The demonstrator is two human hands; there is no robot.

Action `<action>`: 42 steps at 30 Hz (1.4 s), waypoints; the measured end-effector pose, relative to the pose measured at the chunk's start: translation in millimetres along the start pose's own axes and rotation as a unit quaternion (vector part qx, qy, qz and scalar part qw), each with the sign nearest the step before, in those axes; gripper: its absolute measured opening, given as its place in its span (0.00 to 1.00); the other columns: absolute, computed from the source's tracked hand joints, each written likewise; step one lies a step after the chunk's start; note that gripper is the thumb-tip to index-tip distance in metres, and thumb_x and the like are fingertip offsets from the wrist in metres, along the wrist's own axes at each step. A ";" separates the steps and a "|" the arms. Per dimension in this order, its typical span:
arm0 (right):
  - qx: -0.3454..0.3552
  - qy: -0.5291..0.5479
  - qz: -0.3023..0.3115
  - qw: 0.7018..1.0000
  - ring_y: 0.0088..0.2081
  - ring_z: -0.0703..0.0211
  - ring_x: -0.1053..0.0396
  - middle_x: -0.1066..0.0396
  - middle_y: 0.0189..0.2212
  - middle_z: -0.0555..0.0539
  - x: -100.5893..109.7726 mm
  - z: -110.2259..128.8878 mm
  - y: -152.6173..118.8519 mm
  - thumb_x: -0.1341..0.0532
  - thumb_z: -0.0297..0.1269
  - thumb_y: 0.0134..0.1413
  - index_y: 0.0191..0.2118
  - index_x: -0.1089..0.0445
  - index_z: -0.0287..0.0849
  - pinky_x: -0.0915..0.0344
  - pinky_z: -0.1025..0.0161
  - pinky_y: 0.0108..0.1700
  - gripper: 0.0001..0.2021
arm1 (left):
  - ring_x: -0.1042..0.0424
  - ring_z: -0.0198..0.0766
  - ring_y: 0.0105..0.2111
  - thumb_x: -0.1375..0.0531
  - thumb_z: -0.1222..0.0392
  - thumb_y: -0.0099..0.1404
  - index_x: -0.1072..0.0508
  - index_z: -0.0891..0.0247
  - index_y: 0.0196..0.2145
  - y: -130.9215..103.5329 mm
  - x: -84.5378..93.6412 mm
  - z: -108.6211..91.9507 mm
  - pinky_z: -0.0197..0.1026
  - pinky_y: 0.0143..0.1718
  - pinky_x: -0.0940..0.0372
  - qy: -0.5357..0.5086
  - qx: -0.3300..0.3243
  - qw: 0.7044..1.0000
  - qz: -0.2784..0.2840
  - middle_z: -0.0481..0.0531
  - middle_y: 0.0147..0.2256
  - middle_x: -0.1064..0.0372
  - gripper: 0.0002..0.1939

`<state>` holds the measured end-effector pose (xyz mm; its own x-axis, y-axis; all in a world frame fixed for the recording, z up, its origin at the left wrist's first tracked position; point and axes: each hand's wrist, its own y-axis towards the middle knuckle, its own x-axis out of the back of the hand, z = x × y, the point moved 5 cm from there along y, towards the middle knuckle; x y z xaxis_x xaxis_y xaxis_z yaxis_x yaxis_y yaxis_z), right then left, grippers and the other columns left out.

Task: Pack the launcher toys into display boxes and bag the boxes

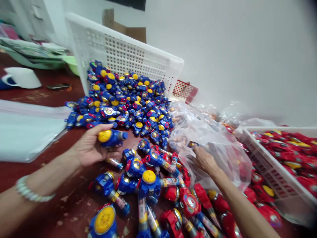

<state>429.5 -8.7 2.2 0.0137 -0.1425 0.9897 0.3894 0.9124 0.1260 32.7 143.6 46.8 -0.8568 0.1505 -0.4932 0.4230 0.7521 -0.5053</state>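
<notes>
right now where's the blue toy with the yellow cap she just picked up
In the head view it sits left of centre, held in the left hand: the blue toy is just below the blue toy pile spilling from the tipped white basket.

Bright even indoor light, soft faint shadows, wide-angle bending at the edges, corners darkened, slight motion blur throughout

We note the left hand (90, 147) cupping a blue toy with a yellow cap (111, 137) above the dark red table (49, 152). The right hand (204, 160) presses into a clear plastic bag (213, 138). Blue toys spill from a tipped white basket (119, 49); red toys fill a white crate (272, 172) at right.
</notes>
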 end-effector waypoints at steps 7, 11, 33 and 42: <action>-0.122 0.430 -0.159 0.880 0.27 0.58 0.30 0.31 0.32 0.48 69.4 60.0 -76.8 0.45 0.48 0.59 0.56 0.45 0.44 0.31 0.61 0.29 0.23 | 0.30 0.40 0.20 0.36 0.51 0.57 0.31 0.64 0.42 -19.8 -20.9 43.2 0.40 0.17 0.34 0.025 0.049 0.989 0.140 0.54 0.29 0.28 0.19; -0.089 0.649 -0.057 0.753 0.32 0.60 0.28 0.30 0.35 0.50 71.1 151.7 -119.1 0.35 0.46 0.53 0.44 0.39 0.47 0.29 0.64 0.34 0.18 | 0.32 0.36 0.21 0.35 0.63 0.52 0.33 0.62 0.40 -41.8 -35.8 63.8 0.36 0.17 0.34 0.052 0.046 0.983 0.170 0.50 0.26 0.31 0.16; -0.068 0.638 0.207 0.738 0.14 0.70 0.55 0.51 0.16 0.59 41.3 203.3 -153.5 0.48 0.56 0.61 0.36 0.36 0.43 0.53 0.71 0.15 0.19 | 0.38 0.29 0.20 0.36 0.59 0.48 0.32 0.63 0.34 -78.8 -40.7 55.5 0.30 0.18 0.40 0.323 -0.270 0.893 0.161 0.46 0.25 0.36 0.14; -0.021 0.542 0.137 0.829 0.19 0.64 0.45 0.42 0.20 0.53 52.2 199.3 -135.7 0.51 0.58 0.61 0.34 0.34 0.42 0.39 0.67 0.22 0.22 | 0.39 0.29 0.21 0.34 0.58 0.49 0.33 0.63 0.37 -60.2 -40.1 46.5 0.31 0.20 0.39 0.253 -0.211 0.920 0.215 0.45 0.26 0.36 0.18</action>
<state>193.8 -63.5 50.3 0.9172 -0.2139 0.3361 0.2662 0.9567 -0.1175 55.3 62.5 64.1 -0.7104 0.6904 -0.1369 0.6935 0.7198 0.0313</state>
